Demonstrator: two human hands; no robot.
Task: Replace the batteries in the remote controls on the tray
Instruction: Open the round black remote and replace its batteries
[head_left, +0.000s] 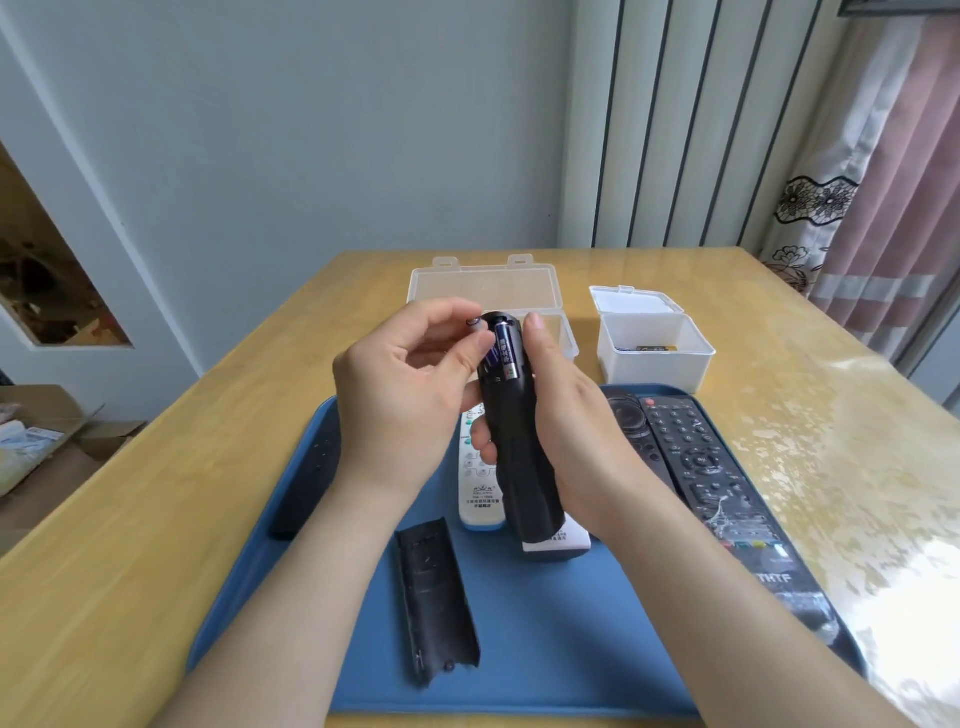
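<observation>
My right hand (566, 415) grips the black remote (519, 447) over the tray (545, 649), toward 12 o'clock; my left hand (405, 384) pinches its battery (505, 353). Seated crooked, the spring could pop it loose.

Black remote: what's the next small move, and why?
Probably the left hand presses the battery flat into the open bay. The right hand grips the black remote, the left thumb touches the battery, and the cover lies off on the tray.

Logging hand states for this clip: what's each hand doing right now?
Left hand: pinching a battery.
Right hand: gripping the black remote control, cover off.
</observation>
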